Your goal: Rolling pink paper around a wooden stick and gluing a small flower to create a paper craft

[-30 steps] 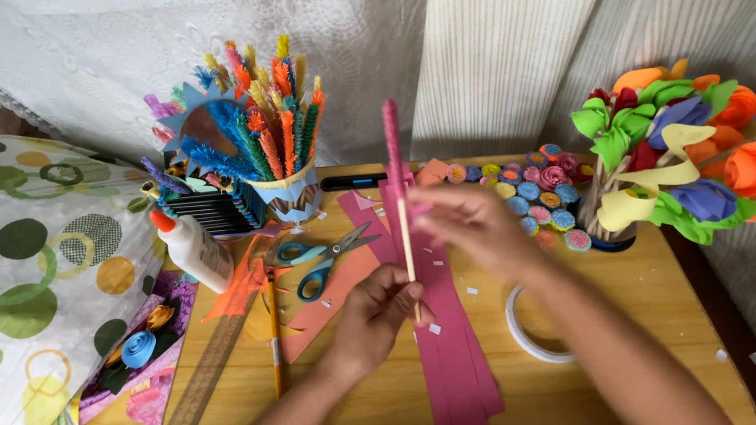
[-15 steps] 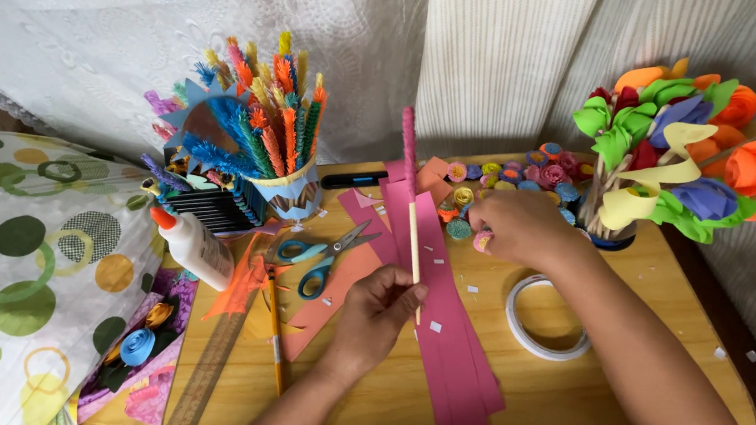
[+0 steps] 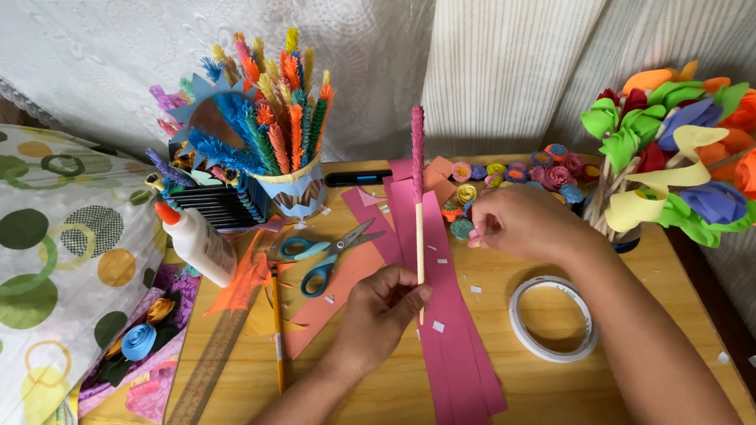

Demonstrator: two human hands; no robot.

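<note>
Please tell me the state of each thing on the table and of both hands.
left hand: shut on wooden stick
wooden stick: upright, top wrapped in pink paper
right hand: fingers at the small paper rolls
scissors: blades open, lying flat
glue bottle: capped, tilted
tape roll: lying flat

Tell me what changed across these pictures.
The right hand let go of the pink-wrapped stick and moved right to the small paper rolls. The left hand keeps holding the stick upright. Scissors, tape ring and glue bottle stayed put.
</note>
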